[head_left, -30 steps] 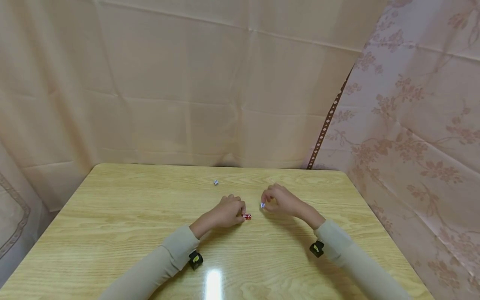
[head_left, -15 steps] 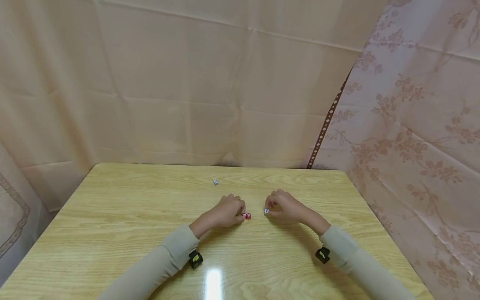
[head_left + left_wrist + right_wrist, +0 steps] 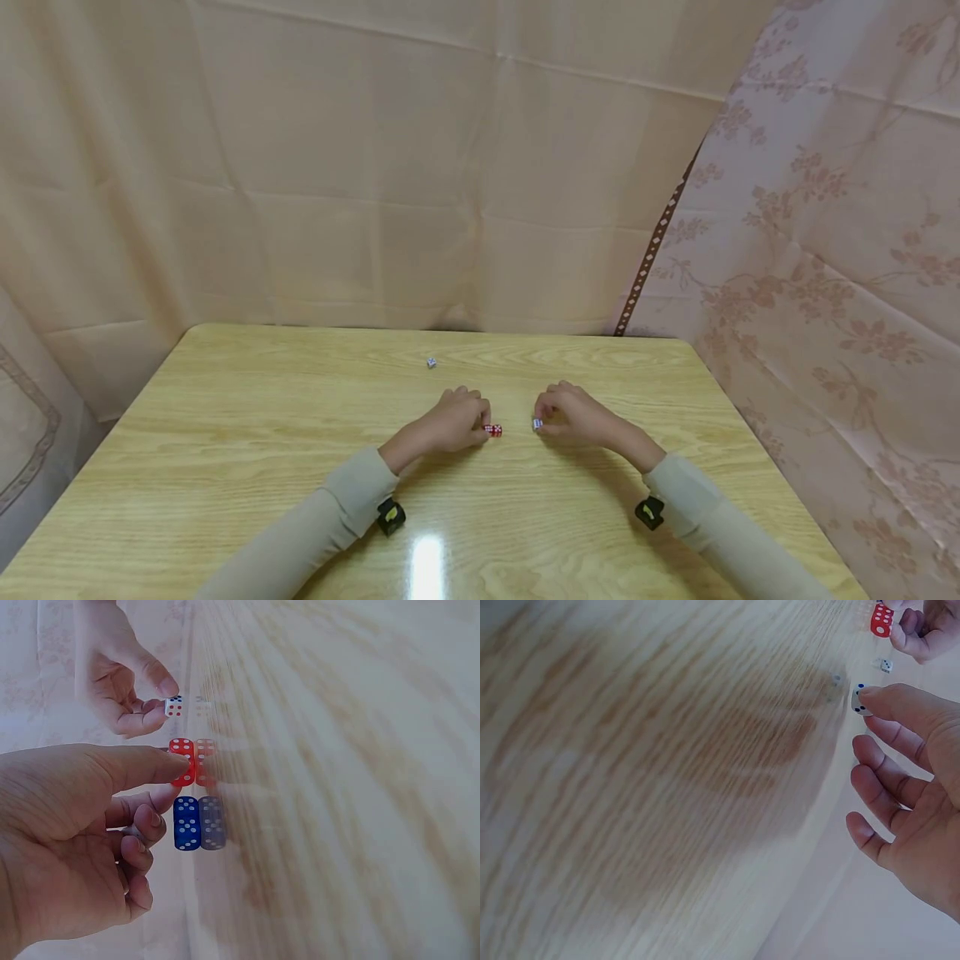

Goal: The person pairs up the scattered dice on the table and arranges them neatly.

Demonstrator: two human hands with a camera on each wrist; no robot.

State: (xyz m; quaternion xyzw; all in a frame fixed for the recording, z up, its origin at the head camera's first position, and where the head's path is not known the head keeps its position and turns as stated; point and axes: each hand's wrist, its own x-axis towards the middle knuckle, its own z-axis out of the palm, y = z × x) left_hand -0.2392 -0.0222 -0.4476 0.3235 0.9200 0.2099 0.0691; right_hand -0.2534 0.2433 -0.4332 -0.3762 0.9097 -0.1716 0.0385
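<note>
My left hand [image 3: 452,422] pinches red dice [image 3: 494,431] between thumb and forefinger on the table, near its middle. In the left wrist view these red dice [image 3: 181,744] form a short row with white pips, partly covered by the thumb. A row of blue dice [image 3: 187,823] stands beside them, hidden by the hand in the head view. To the right, my right hand [image 3: 576,417] pinches a white die [image 3: 537,424] by thumb and forefinger, close over the tabletop; its other fingers are loosely bent in the right wrist view. The die shows red and blue pips [image 3: 174,706].
Another white die [image 3: 431,363] lies farther back on the wooden table [image 3: 225,433], left of the hands. Beige cloth [image 3: 337,167] hangs behind the table's far edge, and a floral cloth [image 3: 840,275] hangs along the right side.
My right hand has moved right and a little nearer to me, carrying the white die away from the red dice. The left hand stays in place on the red dice.
</note>
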